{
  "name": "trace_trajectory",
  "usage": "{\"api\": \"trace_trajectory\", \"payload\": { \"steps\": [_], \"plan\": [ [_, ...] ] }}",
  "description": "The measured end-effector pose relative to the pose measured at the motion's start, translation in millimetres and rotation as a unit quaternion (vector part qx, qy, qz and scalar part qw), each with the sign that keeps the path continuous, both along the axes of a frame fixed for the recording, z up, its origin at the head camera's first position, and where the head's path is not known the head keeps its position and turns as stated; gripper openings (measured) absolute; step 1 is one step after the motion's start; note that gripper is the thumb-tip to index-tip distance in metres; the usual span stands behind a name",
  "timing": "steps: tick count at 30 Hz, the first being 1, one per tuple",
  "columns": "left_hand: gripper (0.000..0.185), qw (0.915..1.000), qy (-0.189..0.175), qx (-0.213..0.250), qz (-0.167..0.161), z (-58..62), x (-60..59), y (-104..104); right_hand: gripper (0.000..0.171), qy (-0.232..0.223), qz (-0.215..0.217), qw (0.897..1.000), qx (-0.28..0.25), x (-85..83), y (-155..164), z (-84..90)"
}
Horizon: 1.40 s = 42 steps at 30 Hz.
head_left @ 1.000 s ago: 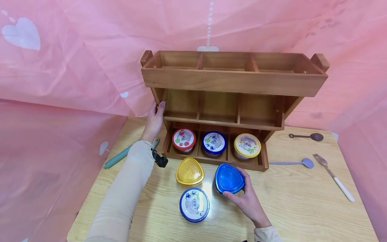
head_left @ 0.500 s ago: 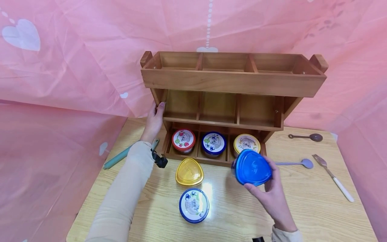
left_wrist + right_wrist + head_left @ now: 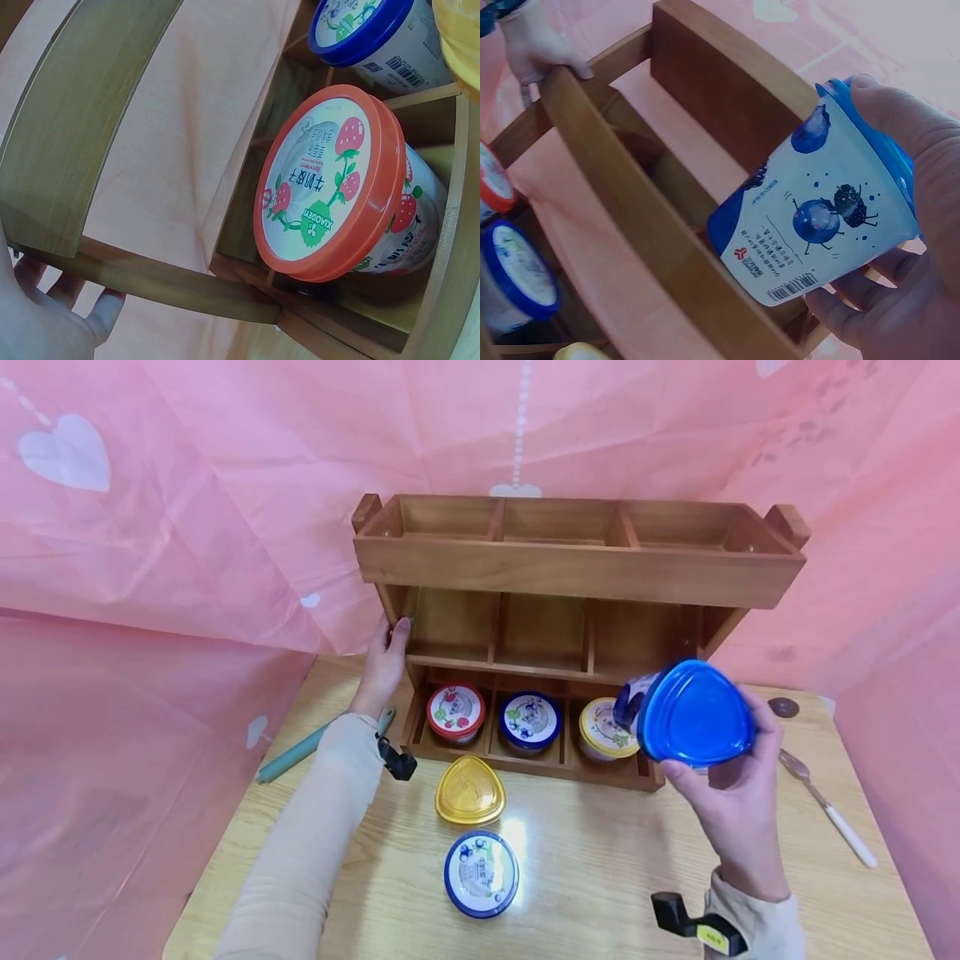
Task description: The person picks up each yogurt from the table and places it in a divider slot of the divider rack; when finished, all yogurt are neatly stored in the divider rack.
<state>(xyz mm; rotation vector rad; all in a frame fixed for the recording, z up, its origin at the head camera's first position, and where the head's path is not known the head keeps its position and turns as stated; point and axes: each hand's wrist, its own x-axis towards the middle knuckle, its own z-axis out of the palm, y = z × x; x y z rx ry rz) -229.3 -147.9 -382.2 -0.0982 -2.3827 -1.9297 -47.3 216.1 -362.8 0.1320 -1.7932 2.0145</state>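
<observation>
My right hand holds a blue-lidded cup by its rounded triangular lid, fingers and thumb on opposite sides. The cup is tilted in front of the rack's middle tier, overlapping its right end. In the right wrist view, the cup's side shows blueberry prints. At the left side of the wooden rack, my left hand grips the side board, fingers partly hidden behind it. On the bottom tier stand a red-lidded tub, a dark-blue-lidded tub and a yellow-lidded tub, partly covered by the cup.
A yellow-lidded triangular cup and another blue-lidded round tub stand on the table before the rack. A green-handled utensil lies left. A fork and a dark spoon lie right. Pink cloth hangs behind.
My right hand has lifted the blue-lidded cup from the table, carrying it right and up toward the middle tier and tilting it. My left hand keeps its grip on the rack.
</observation>
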Motion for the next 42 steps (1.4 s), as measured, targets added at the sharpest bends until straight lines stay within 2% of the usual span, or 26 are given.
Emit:
{"api": "trace_trajectory", "payload": {
  "steps": [3,5,11,18,24,31,38,42],
  "plan": [
    [0.048,1.0000,0.000,0.002,-0.002,-0.3,0.7,0,0.094,0.029,0.001,0.999,-0.014,-12.6,2,8.0],
    [0.048,1.0000,0.004,0.001,-0.003,-0.7,0.9,0,0.093,0.031,-0.004,0.999,-0.015,-20.4,4,12.7],
    [0.048,1.0000,0.008,-0.004,-0.001,-1.0,-0.1,0,0.092,0.002,-0.020,1.000,-0.008,-38.1,6,17.8],
    [0.048,0.9997,0.018,0.013,0.005,-29.0,-18.8,-5,0.091,-0.027,-0.020,0.999,0.020,-57.0,9,11.7],
    [0.052,0.9997,0.021,-0.004,0.011,-34.6,-19.2,-6,0.091,-0.055,-0.020,0.996,0.063,-75.4,12,3.8],
    [0.051,1.0000,0.000,0.000,0.008,-29.2,-16.1,-6,0.091,-0.092,-0.038,0.989,0.110,-88.4,11,-2.4],
    [0.051,0.9999,-0.010,-0.012,-0.002,-0.8,1.6,0,0.093,-0.111,-0.034,0.982,0.151,-97.3,12,-4.4],
    [0.051,0.9999,-0.006,-0.009,0.000,-3.3,-0.3,0,0.095,-0.111,-0.035,0.983,0.143,-98.8,12,-4.8]
  ]
}}
